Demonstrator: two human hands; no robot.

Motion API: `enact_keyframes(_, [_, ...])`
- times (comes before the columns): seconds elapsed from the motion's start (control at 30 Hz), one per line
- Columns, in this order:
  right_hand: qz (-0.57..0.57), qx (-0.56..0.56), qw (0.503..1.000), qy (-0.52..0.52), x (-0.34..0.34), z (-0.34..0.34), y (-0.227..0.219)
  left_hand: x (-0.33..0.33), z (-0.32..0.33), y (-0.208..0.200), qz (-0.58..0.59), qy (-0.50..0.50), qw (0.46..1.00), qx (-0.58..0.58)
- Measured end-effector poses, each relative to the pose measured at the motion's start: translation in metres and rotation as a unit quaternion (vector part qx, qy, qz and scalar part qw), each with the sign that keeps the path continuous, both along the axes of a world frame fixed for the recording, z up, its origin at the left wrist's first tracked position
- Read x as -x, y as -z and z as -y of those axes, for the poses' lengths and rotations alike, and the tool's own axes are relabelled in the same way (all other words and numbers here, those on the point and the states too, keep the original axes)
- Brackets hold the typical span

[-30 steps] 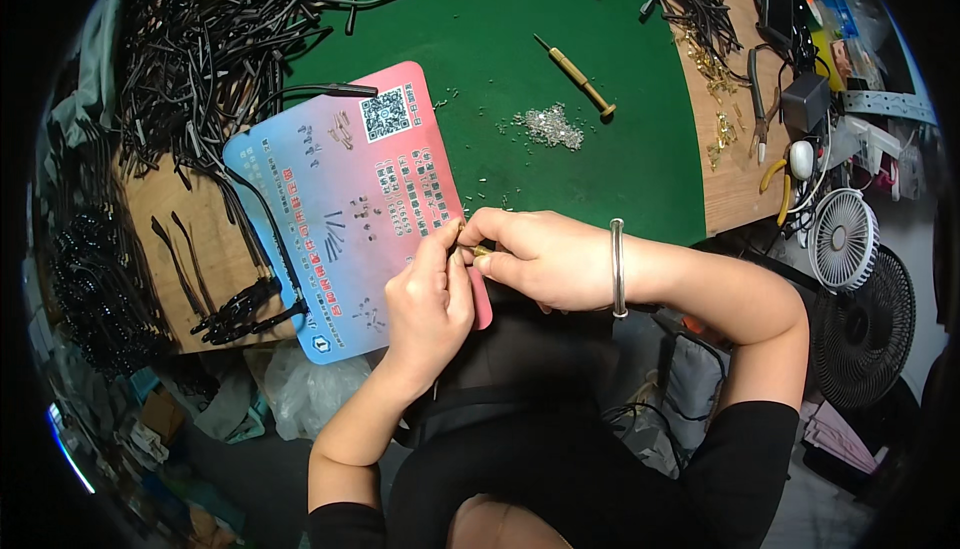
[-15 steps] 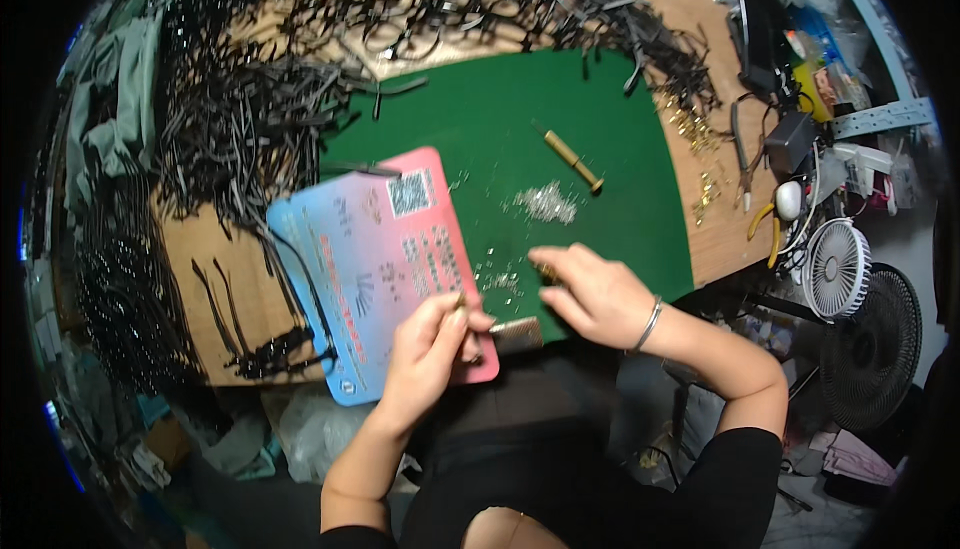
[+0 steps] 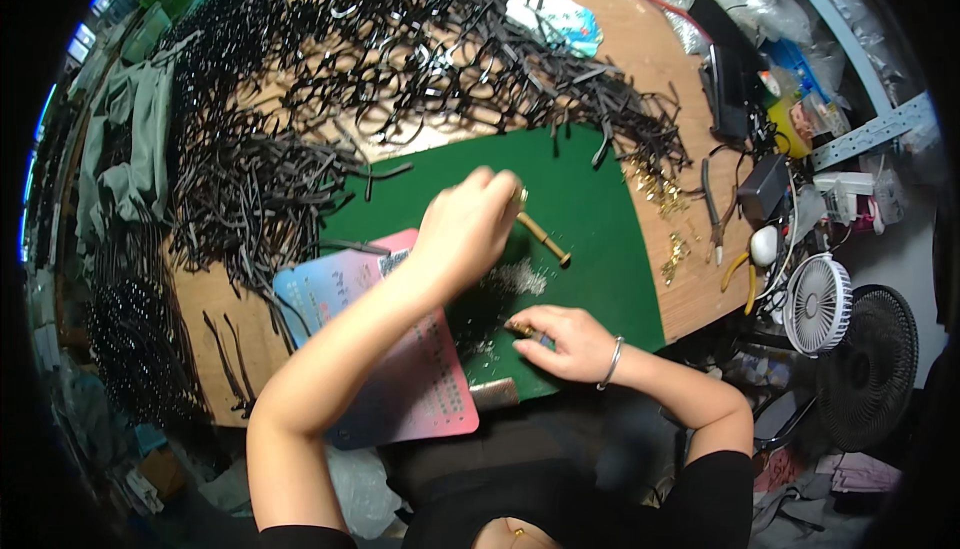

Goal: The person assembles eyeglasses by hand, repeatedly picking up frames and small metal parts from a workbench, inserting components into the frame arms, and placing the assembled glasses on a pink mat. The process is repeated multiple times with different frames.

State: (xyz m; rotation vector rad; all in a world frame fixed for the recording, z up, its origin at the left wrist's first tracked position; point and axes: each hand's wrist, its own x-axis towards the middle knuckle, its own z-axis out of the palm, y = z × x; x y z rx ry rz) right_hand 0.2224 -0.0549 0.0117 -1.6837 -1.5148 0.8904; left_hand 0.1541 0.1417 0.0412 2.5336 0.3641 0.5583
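My left hand (image 3: 468, 227) reaches over the green mat (image 3: 610, 239), fingers closed. A small gold-coloured bit (image 3: 522, 195) shows at its fingertips, too small to name. Right beside these fingers lies a slim brass-coloured screwdriver (image 3: 546, 241), its thin end hidden by the hand. My right hand (image 3: 568, 343), with a silver bangle on the wrist, is curled round a short brass-coloured tool (image 3: 522, 329) near the mat's front. Tiny silvery screws or parts (image 3: 522, 277) are heaped between the hands. More small bits (image 3: 484, 351) are scattered nearer me.
Under my left forearm lies a blue-and-pink printed sheet (image 3: 420, 389). Black spectacle frames (image 3: 400, 79) and loose temples (image 3: 255, 189) pile up behind and left. At right are gold-coloured parts (image 3: 674, 257), yellow-handled pliers (image 3: 740, 279) and a white fan (image 3: 818, 304).
My left hand has moved from the sheet's near edge forward and right to beside the screwdriver. My right hand stays near the mat's front with its tool. The view has shifted forward.
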Motion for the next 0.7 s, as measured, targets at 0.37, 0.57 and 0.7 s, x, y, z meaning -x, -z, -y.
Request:
enact_keyframes(0.37, [-0.166,-0.010,0.986,0.031,-0.006,0.004,0.001,-0.164,-0.041,0.036,-0.111,-0.012,0.980,-0.165])
enact_keyframes(0.57, [-0.164,-0.024,0.986,0.032,-0.008,0.003,0.008,-0.090,-0.034,0.036,-0.141,0.005,0.976,-0.166])
enact_keyframes(0.7, [-0.153,-0.058,0.985,0.048,-0.002,0.003,0.011,-0.050,-0.026,0.031,-0.123,0.009,0.978,-0.166])
